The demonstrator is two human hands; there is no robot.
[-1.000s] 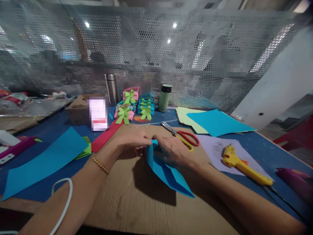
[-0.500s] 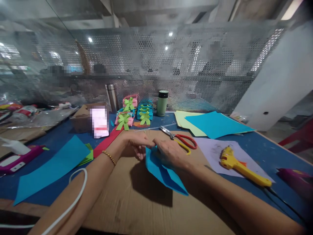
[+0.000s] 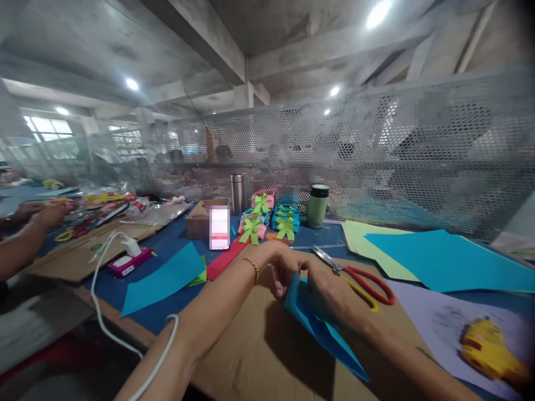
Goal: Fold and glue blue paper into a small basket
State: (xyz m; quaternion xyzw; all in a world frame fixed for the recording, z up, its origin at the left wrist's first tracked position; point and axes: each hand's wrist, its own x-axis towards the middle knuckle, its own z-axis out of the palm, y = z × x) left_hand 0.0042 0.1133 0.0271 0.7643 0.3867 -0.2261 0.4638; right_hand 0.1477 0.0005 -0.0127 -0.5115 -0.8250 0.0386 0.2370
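At the far left, two hands of a co-worker (image 3: pixel 56 211) are above the table's left part. A flat brown cardboard piece (image 3: pixel 90 250) lies at the table's near-left edge, and just beside it sits one purple power strip (image 3: pixel 130 262) with one white plug (image 3: pixel 131 247) in it. To the right, one curved blue paper strip (image 3: pixel 165 281) reaches toward the near edge, with green paper (image 3: pixel 202 272) showing under its far end.

Towards the far edge stand one open cardboard box (image 3: pixel 198 227), one lit phone (image 3: pixel 219 227) upright before it, and one steel flask (image 3: pixel 237 194). One red paper strip (image 3: pixel 225 259) slants from the small paper baskets (image 3: pixel 261 214); I count two pink ones and at least two blue, though they overlap, so there may be more. One green tumbler (image 3: pixel 317 209) with a black lid stands to their right.

At the middle of the near edge, over a brown cardboard sheet (image 3: pixel 246 340), the left hand (image 3: pixel 284 267) has its fingers curled narrow, pinching the upper end of one folded blue paper (image 3: pixel 320 323). The right hand (image 3: pixel 330 289) grips the same end, thumb and fingers closed on it; the paper slopes down toward the near edge.

One pair of scissors (image 3: pixel 355 278), handles red and yellow, lies past the right hand. Toward the right edge are pale yellow sheets (image 3: pixel 382 253), blue paper (image 3: pixel 449 262) on them, and one lavender sheet (image 3: pixel 426 312) carrying one blurred yellow glue gun (image 3: pixel 491 348).
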